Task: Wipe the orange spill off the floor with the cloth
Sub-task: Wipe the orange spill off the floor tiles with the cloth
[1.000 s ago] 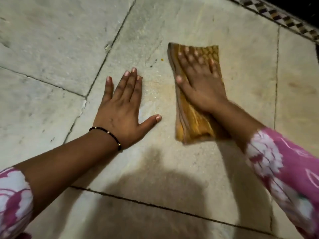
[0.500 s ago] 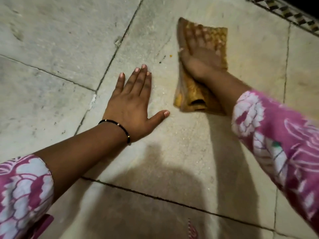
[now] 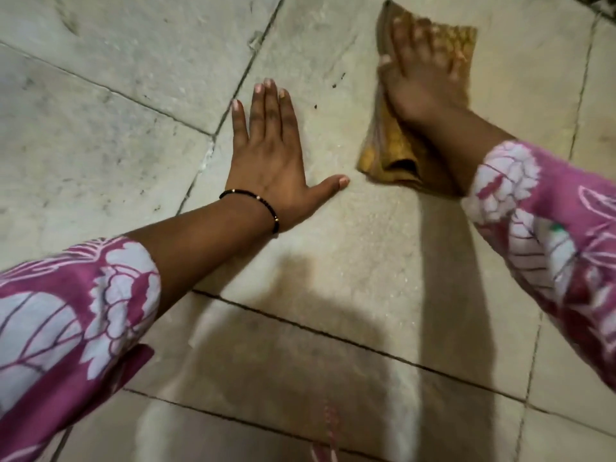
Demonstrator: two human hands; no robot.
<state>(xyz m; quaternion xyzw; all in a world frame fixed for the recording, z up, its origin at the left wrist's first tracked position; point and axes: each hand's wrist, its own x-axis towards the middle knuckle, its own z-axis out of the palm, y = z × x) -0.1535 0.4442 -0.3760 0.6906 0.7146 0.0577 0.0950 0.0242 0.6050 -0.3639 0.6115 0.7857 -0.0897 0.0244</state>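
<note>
We see a floor (image 3: 110,61) of large pale stone tiles with dark grout lines, filling the whole view; a strip of patterned border tile (image 3: 600,5) just clips the top right corner. Dark shadows of the arms fall on the tiles toward the bottom centre. Two forearms come in from the bottom corners, both in pink sleeves with white flower print, left sleeve (image 3: 73,301) and right sleeve (image 3: 550,228). The cloth (image 3: 386,151), orange-yellow and folded into a long pad, lies flat on the floor at upper right, its near end showing an open fold. Right hand (image 3: 423,78) lies palm down on top of the cloth, fingers straight and spread, pressing it to the tile, not curled round it; far part of the cloth is slightly blurred. Left hand (image 3: 266,155) is planted flat on the bare tile just left of the cloth, fingers straight and together, thumb stuck out toward the cloth's near corner, close but not touching; it holds nothing. A thin black bead bracelet (image 3: 256,203) sits on the left wrist. A few small dark specks (image 3: 336,83) sit on the tile between the two hands. We cannot make out a clear orange spill; tile near the cloth looks only faintly yellowish.
</note>
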